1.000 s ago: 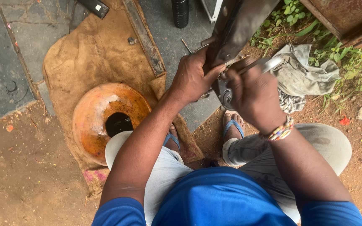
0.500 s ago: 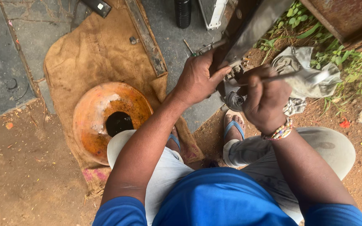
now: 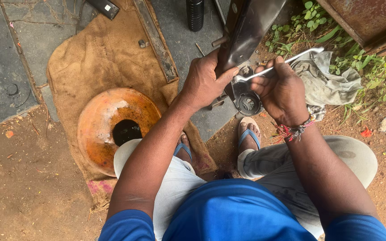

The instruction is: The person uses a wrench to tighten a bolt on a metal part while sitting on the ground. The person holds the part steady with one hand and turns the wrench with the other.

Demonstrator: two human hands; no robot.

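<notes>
My left hand (image 3: 206,82) grips the lower edge of a dark, shiny metal part (image 3: 251,29) that stands up from the ground in front of me. A slim silver wrench (image 3: 287,60) is held in my right hand (image 3: 280,91), its near end set against the fitting at the part's base (image 3: 246,100). The wrench's far end points up and right over a grey rag (image 3: 329,80). A beaded band circles my right wrist.
A rusty orange disc with a centre hole (image 3: 108,127) lies on burlap sacking (image 3: 99,58) at the left. A flat metal bar (image 3: 155,38), a black cylinder (image 3: 195,13) and a loose bolt (image 3: 143,43) lie beyond. Weeds and a rusty box (image 3: 367,20) sit at the right. My sandalled feet (image 3: 249,134) rest below the part.
My right hand has swung the wrench so its handle now points up and right. The left hand has kept its grip on the metal part, and the view has shifted slightly.
</notes>
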